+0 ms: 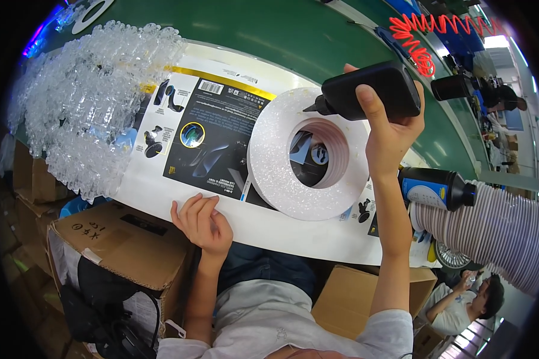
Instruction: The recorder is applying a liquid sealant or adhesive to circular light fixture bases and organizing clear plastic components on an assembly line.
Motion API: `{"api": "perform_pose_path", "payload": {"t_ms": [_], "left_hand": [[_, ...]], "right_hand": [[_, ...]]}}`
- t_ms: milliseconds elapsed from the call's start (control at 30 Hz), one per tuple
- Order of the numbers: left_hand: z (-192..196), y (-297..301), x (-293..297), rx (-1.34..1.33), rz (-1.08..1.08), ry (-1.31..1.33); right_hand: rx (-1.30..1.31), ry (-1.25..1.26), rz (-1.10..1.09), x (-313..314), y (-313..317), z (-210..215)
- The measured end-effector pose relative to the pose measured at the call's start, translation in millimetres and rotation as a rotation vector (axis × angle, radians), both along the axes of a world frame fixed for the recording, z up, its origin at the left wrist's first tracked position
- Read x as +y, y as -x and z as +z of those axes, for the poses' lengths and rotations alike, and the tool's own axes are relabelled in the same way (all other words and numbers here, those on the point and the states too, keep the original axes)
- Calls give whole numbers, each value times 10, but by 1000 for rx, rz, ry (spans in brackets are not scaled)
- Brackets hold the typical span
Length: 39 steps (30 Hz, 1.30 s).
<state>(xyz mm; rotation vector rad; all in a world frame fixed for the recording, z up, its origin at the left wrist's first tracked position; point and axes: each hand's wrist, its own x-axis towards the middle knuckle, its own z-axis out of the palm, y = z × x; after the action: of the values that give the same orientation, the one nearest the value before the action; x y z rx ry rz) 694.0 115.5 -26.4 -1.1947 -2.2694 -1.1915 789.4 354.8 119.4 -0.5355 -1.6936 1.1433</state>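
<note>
My right hand [389, 134] grips a black squeeze bottle [374, 90] tipped on its side, its pointed nozzle aimed left. The nozzle tip is over the top of a stack of glittery white rings [274, 170], close to the surface; I cannot tell if it touches. Through the rings' round hole, part of the printed sheet [212, 134] beneath shows. At the near edge of the white table, my left hand [208, 224] rests with loosely bent fingers, slightly apart, holding nothing. It is nearest to the sheet's lower edge.
Clear plastic pieces [102, 96] are heaped at the left. On the right lie another black bottle [437, 188] with a blue label and a long row of white rings [485, 230]. Cardboard boxes [117, 239] stand below the table. A red coiled hose [422, 27] hangs at the far right.
</note>
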Motion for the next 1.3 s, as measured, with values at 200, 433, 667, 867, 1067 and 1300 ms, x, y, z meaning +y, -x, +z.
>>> {"api": "perform_pose_path", "payload": {"t_ms": [200, 433, 667, 867, 1067, 1300], "left_hand": [[-5, 13, -24, -1, 2, 6], [44, 3, 29, -7, -11, 5], [-62, 31, -50, 13, 33, -5], [-113, -9, 11, 21, 26, -55], [-101, -6, 24, 21, 26, -55], [-96, 8, 23, 39, 55, -45]], "right_hand": [[78, 57, -34, -9, 13, -23], [248, 310, -169, 226, -79, -23], [357, 1035, 117, 665, -798, -128], [549, 1531, 195, 321, -1636, -300], [1015, 1904, 379, -352, -1839, -898], [1050, 1868, 231, -435, -1862, -1157]]}}
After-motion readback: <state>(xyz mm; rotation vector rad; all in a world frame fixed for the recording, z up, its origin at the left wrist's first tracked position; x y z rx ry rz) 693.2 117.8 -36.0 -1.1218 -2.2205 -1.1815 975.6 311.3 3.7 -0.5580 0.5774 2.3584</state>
